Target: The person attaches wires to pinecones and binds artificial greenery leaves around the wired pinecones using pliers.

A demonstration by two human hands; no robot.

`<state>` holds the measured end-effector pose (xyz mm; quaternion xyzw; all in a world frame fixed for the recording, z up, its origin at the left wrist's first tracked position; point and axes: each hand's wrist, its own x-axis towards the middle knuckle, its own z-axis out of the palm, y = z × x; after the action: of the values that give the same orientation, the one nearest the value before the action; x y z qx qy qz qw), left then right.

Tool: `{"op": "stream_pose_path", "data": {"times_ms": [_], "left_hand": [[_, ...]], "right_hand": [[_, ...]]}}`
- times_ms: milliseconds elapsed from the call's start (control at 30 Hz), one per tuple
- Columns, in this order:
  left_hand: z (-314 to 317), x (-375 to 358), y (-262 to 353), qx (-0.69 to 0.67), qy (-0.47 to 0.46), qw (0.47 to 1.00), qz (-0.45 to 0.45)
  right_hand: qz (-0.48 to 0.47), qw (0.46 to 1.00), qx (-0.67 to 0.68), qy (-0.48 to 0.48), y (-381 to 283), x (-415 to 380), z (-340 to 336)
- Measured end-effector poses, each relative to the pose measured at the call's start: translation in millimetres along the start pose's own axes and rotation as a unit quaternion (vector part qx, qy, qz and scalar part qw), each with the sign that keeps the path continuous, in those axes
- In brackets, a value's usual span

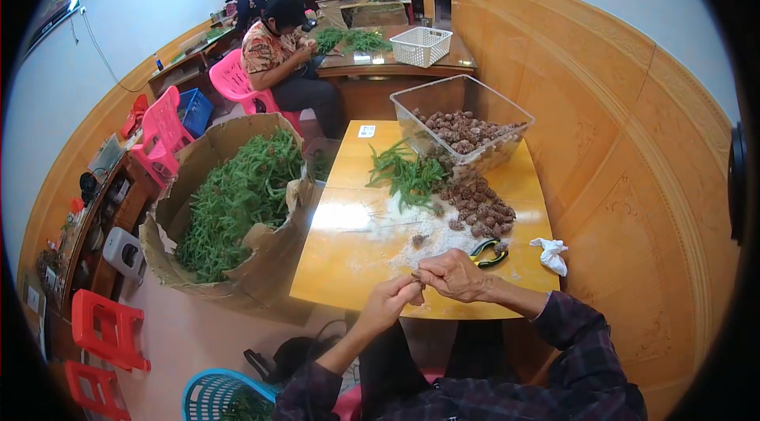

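My left hand (393,299) and my right hand (453,275) meet at the near edge of the yellow table (328,255). Fingers of both are pinched around something small and brownish, too small to make out. Just beyond my right hand lie yellow-and-black pliers (489,253), partly beside a pine cone. A loose cone (419,240) rests on white powder (427,224). Farther back are a pile of brown pine cones (480,205) and green artificial sprigs (412,173).
A clear bin (499,153) of cones stands at the table's back. Left is a large cardboard box (261,262) of greenery. A crumpled tissue (551,255) lies right. A blue basket (207,394) and red stools (107,330) stand lower left. People sit beyond.
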<state>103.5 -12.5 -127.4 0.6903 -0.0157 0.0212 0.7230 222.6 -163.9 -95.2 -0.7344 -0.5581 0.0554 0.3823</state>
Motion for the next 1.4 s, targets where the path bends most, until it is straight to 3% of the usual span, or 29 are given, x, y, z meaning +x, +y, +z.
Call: {"op": "stream_pose_path", "data": {"times_ms": [133,233,300,333,367,467,500,533,600,633,667,733,800,833,867,900,933,967,1033,1067,1100,1133,1167,1300,1400], "left_hand": [[0.4,-2.3,29.2,0.247,0.054,0.967,0.031],[-16.6,7.1,30.3,0.313,0.001,0.944,0.102],[-44.9,20.6,43.3,0.280,0.095,0.944,0.145],[-89.1,34.4,50.9,0.446,0.084,0.880,0.136],[-109.1,49.5,84.7,0.360,0.194,0.902,0.139],[-282.1,79.3,147.0,0.498,0.264,0.750,0.345],[-301.3,71.0,174.2,0.303,0.417,0.805,0.293],[-350.1,54.5,196.4,0.140,0.336,0.842,0.398],[-333.5,29.4,245.2,0.002,0.469,0.783,0.408],[-288.9,19.0,258.4,-0.045,0.504,0.754,0.419],[-262.1,20.8,247.2,-0.035,0.474,0.775,0.416],[-210.9,16.6,213.4,-0.011,0.424,0.810,0.405],[-147.2,24.2,150.3,0.222,0.401,0.795,0.398],[-113.1,25.8,119.2,0.182,0.413,0.838,0.306],[-88.4,18.3,94.5,0.259,0.373,0.864,0.219],[-62.6,15.9,65.1,0.163,0.338,0.914,0.154],[-40.1,15.0,19.9,0.084,0.285,0.940,0.166],[-11.5,9.1,0.9,-0.067,0.244,0.966,0.047],[27.9,-4.8,-40.0,0.031,0.173,0.984,-0.010],[40.3,-5.4,-48.1,0.032,0.128,0.990,0.045],[53.4,-8.7,-47.0,-0.071,0.092,0.993,0.033],[60.8,-11.3,-55.9,0.048,0.101,0.990,0.086],[64.6,-13.3,-51.4,0.041,0.060,0.995,0.064],[79.3,8.3,-66.3,0.091,0.075,0.989,0.092],[72.9,27.1,-68.2,0.085,0.061,0.989,0.105]], "right_hand": [[0.052,0.995,0.045,0.067,-8.2,3.1,11.0],[0.086,0.987,0.091,0.101,-3.7,-0.9,17.9],[0.109,0.983,0.096,0.109,1.3,-10.1,17.5],[0.115,0.982,0.095,0.115,3.8,-14.0,15.1],[0.122,0.981,0.095,0.120,4.9,-18.5,13.9],[0.152,0.968,0.151,0.130,4.3,-34.0,10.9],[0.146,0.962,0.178,0.147,6.9,-37.9,10.6],[0.146,0.953,0.211,0.163,8.6,-44.9,16.7],[0.160,0.939,0.243,0.182,9.1,-54.6,24.2],[0.179,0.935,0.245,0.183,5.4,-56.6,28.7],[0.192,0.932,0.244,0.185,5.3,-58.3,29.2],[0.221,0.932,0.240,0.159,20.6,-66.6,43.1],[0.227,0.930,0.239,0.162,24.4,-67.3,56.9],[0.242,0.929,0.226,0.167,26.1,-67.5,61.8],[0.257,0.928,0.213,0.166,28.4,-66.9,64.7],[0.260,0.928,0.206,0.167,27.0,-65.1,63.7],[0.262,0.929,0.201,0.168,24.4,-64.6,62.4],[0.241,0.940,0.171,0.171,27.3,-64.9,63.3],[0.208,0.954,0.122,0.177,30.9,-66.0,64.1],[0.200,0.957,0.102,0.182,33.5,-66.6,63.1],[0.210,0.945,0.166,0.186,35.4,-69.8,63.5],[0.219,0.929,0.226,0.194,37.9,-72.2,62.7],[0.226,0.909,0.283,0.204,41.8,-72.8,62.6],[0.247,0.889,0.324,0.208,53.9,-72.8,55.8],[0.228,0.892,0.277,0.274,50.0,-62.5,59.7]]}}
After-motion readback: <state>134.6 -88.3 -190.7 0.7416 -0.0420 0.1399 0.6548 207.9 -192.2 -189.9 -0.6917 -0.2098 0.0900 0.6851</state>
